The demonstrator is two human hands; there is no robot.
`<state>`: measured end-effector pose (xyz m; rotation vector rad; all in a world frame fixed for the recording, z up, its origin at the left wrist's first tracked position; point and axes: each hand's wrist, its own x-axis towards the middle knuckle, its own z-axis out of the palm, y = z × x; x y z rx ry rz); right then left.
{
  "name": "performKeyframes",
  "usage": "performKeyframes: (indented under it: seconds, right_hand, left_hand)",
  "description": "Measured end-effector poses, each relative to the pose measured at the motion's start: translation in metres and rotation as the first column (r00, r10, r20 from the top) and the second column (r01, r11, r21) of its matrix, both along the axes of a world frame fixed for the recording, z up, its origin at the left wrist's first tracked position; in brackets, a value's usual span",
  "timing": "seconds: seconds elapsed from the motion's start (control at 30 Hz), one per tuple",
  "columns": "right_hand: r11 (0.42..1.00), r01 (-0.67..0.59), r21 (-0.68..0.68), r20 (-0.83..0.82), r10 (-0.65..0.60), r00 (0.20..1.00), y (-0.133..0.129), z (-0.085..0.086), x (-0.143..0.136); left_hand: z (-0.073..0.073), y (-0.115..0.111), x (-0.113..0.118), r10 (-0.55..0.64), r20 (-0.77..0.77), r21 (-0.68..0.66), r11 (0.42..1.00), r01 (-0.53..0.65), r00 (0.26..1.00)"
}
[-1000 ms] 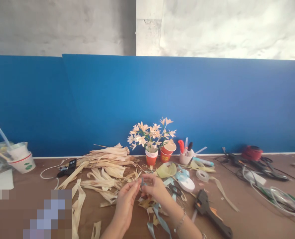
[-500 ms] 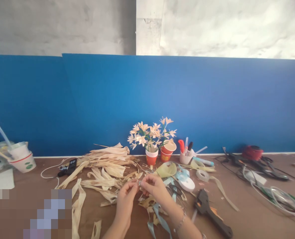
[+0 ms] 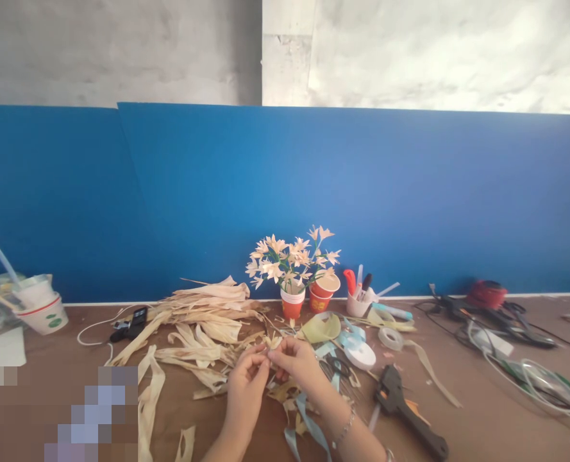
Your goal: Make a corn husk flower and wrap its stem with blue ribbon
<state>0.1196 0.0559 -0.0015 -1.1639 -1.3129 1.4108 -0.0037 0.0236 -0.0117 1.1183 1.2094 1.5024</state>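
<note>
My left hand [image 3: 249, 377] and my right hand [image 3: 295, 364] meet above the middle of the table, thumbs and fingers pinched together at the tips. What they pinch is too small and too covered to make out. A pale, petal-like piece [image 3: 274, 341] shows just beyond the fingertips; whether it is held I cannot tell. To the left lie dried husk strips [image 3: 208, 321]. Under and beside my right wrist are husk scraps and a light blue ribbon [image 3: 313, 423]. Pale husk-like flowers [image 3: 289, 256] on green stems stand in a stack of paper cups [image 3: 292, 307] behind my hands.
A black glue gun [image 3: 404, 407] lies to the right, near a roll of tape [image 3: 390, 338] and a white cup of pens [image 3: 358, 304]. Cables [image 3: 529, 378] spread at far right. A drink cup [image 3: 49, 314] stands at far left. A blue partition [image 3: 313, 173] closes off the back.
My fingertips have shifted slightly against each other and still meet in the same place. The whitish bit seen between them is now covered. The view has moved a little.
</note>
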Motion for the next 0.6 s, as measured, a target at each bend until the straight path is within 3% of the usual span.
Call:
performKeyframes:
  seconds: [0.33,0.6]
  right_hand:
    - [0.998,-0.033,-0.051,-0.027,0.032,0.999,-0.004,0.012,0.003]
    - [0.999,0.021,-0.026,-0.063,-0.022,0.998,-0.003,0.009,0.001]
  left_hand:
    - [0.002,-0.001,-0.003,-0.013,-0.138,0.105,0.994,0.028,0.990]
    - [0.004,-0.003,-0.004,0.102,-0.314,0.195,0.980,-0.041,0.944]
